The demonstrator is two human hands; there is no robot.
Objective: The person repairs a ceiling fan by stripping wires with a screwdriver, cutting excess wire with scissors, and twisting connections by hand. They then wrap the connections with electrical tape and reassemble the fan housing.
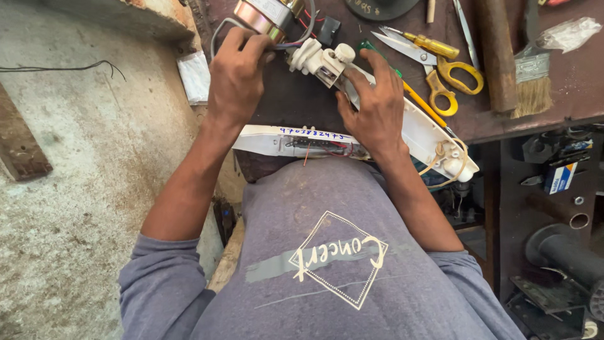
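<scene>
Fingers of left hand point(236, 75) wrapped on round silver metal motor point(261, 16) with grey wires, at dark workbench point(302, 104) edge. Right hand point(374, 104) fingers pinch cream plastic switch block point(321, 62) atop long white plastic housing point(428, 135). Yellow-handled scissors point(443, 69), yellow screwdriver point(434, 45), bristle brush point(533, 82) just right, crowding.

Yellow-handled steel scissors point(448, 70) lying on the dark brown desk point(566, 88), beside a yellow-handled screwdriver point(434, 45). Further right, a bristle paintbrush point(533, 85) (bristles toward the desk edge) next to a brown wooden handle point(497, 53). Crumpled clear plastic point(569, 33) near the corner.
</scene>
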